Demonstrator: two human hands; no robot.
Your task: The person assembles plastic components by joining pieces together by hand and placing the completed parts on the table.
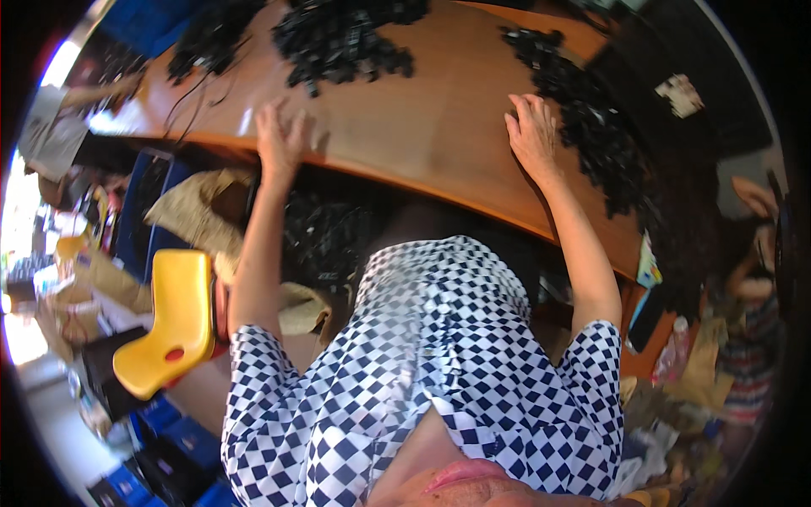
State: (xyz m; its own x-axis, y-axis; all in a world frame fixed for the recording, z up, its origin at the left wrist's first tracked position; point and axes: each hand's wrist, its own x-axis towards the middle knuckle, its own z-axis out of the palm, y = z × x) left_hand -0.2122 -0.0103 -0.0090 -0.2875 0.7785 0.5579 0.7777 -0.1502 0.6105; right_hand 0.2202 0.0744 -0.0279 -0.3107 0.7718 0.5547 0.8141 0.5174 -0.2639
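Long heap of small glossy black pieces on brown wooden table, along table's right side; long axis slants from far edge toward near right corner, single pieces too small to read. Right hand above table's right part, beside heap, fingers extended, nothing visible in grasp. Left hand at table's near edge, blurred, fingers spread, no held thing visible. Broad black heap at table's far edge.
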